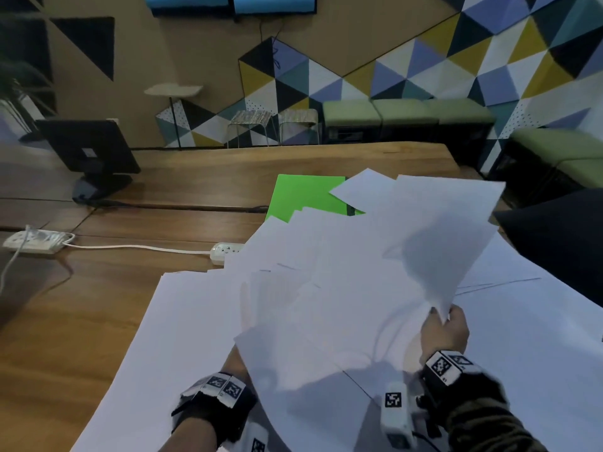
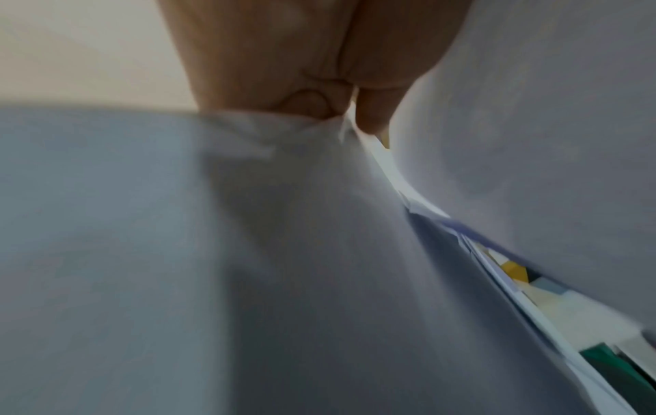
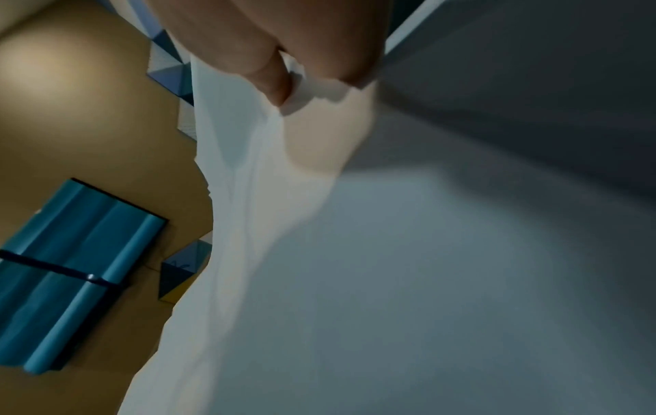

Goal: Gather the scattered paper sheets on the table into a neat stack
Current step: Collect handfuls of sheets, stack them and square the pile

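Several white paper sheets point(image 1: 195, 321) lie overlapping across the wooden table point(image 1: 81, 305). A green sheet point(image 1: 306, 194) shows at their far edge. My right hand point(image 1: 442, 316) pinches the near corner of one white sheet point(image 1: 440, 230) and holds it raised and curling above the others; the right wrist view shows thumb and finger of the right hand point(image 3: 287, 81) closed on that corner. My left hand point(image 2: 349, 118) pinches a bundle of white sheets point(image 1: 310, 321) by its edge. In the head view that bundle hides the left fingers.
A dark monitor point(image 1: 88, 151) stands at the back left. Two white power strips point(image 1: 32, 241) point(image 1: 223, 252) joined by a cable lie left of the papers. A dark object point(image 1: 561, 239) sits at the right edge. Stools and green benches line the wall behind.
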### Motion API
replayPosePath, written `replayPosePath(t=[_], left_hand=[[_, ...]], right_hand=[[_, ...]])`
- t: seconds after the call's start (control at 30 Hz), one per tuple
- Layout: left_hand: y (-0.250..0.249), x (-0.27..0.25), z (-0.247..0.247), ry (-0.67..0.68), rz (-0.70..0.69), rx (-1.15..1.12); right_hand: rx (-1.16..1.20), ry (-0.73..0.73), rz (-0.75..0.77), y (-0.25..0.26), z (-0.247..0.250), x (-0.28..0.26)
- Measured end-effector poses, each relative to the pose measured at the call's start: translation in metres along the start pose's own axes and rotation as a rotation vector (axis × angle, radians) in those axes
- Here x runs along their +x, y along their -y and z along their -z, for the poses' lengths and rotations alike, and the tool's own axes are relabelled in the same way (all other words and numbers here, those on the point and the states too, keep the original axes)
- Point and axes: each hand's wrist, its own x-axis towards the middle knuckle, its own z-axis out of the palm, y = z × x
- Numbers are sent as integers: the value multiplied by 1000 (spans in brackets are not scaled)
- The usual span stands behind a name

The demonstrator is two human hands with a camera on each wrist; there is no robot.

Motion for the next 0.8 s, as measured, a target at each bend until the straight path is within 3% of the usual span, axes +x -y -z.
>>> replayPosePath(t=[0.07,0.17,0.23,0.3,0.37,0.43,0.6,0.8], left_hand=[[-20,-20,-18,144,34,-236],[-28,-26,-15,169,0,-348],[-27,-25,-12,243,16,-282],[-26,-30,-16,304,-62,-69],[-21,-28,-19,180,-181,214],[-16,-24,-19,106,-236,343],[-20,-22,-16,-15,-286,437],[-24,-18,-16,-48,-250,466]], right_hand=[[5,-23,-51,-7,-1,1],[67,-48,-129,-11,-5,4],[95,-61,-169,-13,-7,6],[106,-73,-207,-14,-10,7],[105,-56,-233,-18,-14,7],[142,-33,-240,-22,-20,7],[216,-91,-187,-17,-7,25],[259,-145,-81,1,13,45]])
